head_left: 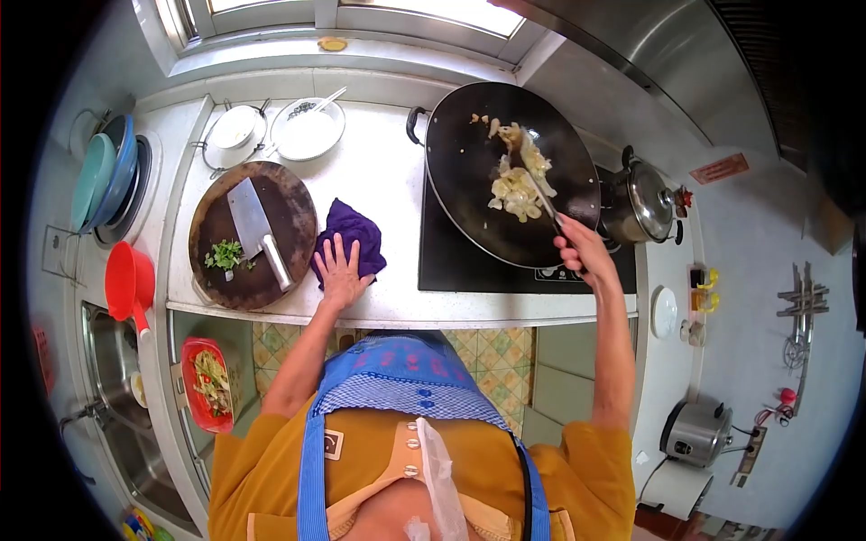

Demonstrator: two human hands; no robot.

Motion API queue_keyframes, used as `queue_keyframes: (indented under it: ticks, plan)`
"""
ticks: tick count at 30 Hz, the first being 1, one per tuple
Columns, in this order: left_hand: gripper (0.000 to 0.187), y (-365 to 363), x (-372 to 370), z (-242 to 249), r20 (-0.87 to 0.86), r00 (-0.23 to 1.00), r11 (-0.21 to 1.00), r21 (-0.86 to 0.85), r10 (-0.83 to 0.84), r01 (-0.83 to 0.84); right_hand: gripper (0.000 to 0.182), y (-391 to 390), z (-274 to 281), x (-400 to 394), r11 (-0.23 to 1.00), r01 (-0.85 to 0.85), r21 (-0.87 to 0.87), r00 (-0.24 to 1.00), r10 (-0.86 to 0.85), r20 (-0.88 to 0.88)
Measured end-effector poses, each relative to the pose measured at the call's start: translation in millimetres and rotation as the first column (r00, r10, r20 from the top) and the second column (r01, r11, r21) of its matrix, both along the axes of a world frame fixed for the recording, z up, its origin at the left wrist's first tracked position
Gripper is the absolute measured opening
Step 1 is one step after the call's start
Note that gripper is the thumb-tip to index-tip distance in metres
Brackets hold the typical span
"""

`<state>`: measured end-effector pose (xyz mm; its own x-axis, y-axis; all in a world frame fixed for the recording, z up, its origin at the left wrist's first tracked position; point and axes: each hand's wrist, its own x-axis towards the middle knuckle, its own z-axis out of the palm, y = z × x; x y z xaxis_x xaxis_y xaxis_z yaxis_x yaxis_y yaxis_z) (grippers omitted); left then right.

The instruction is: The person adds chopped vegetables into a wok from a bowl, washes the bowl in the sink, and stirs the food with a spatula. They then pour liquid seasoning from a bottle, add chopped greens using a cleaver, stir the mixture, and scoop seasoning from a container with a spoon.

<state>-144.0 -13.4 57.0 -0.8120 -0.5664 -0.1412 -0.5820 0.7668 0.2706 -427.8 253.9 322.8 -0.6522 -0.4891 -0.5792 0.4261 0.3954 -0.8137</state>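
My left hand lies flat with spread fingers on a crumpled purple cloth on the white counter. In my right hand is the handle of a spatula, which slants down into a large black wok. Pale sliced food lies around the spatula's far end, partly covering it. Left of the cloth, a cleaver rests on a round wooden chopping board, beside chopped green herbs.
The wok sits on a black cooktop, with a lidded pot to its right. A white bowl and a small dish stand behind the board. At left are a red ladle, a sink and a red scrap bin.
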Motion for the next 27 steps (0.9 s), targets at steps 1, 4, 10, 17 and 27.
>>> queue_keyframes:
  ticks: [1, 4, 10, 17, 27]
  plan:
    - [0.085, 0.4, 0.1, -0.5, 0.0, 1.0, 1.0, 0.002, 0.003, -0.003, 0.04, 10.0, 8.2, 4.9, 0.999, 0.034, -0.019, 0.999, -0.033, 0.011]
    - [0.085, -0.2, -0.1, -1.6, -0.008, 1.0, 1.0, 0.0, 0.004, -0.004, 0.041, 37.7, 37.8, 15.3, 0.999, 0.027, -0.03, 0.999, -0.026, 0.03]
    - [0.086, 0.2, -2.7, 3.0, 0.029, 1.0, 1.0, 0.008, 0.0, 0.0, 0.04, 51.9, 101.0, 7.9, 0.743, -0.42, 0.52, 0.877, 0.479, 0.024]
    - [0.085, -0.1, -0.8, -5.0, 0.001, 1.0, 1.0, -0.004, 0.004, -0.004, 0.035, 58.0, -59.9, -42.0, 0.685, 0.064, 0.725, 0.41, 0.645, -0.645]
    - [0.085, -0.6, 0.4, -5.4, -0.008, 1.0, 1.0, -0.024, -0.013, 0.013, 0.032, 41.5, -24.6, -12.8, 0.711, 0.308, 0.633, 0.054, 0.651, -0.757]
